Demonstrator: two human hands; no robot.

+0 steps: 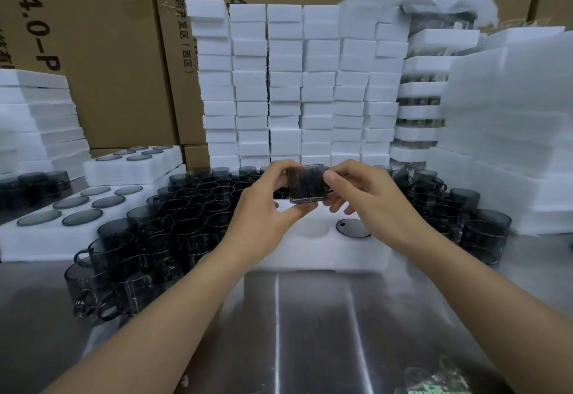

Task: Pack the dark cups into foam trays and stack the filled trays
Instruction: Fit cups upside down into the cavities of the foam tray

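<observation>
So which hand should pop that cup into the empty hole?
Probably the left hand: it holds the cup on the side nearest the empty hole. The right hand sits nearer the packed cup.

A shiny steel table (310, 331) carries a white foam tray (325, 257) just below the fingers (333, 178). Loose dark cups (186, 207) crowd either side of them, foam stacks (285, 83) rise beyond, and filled trays (31, 244) lie far left.
</observation>
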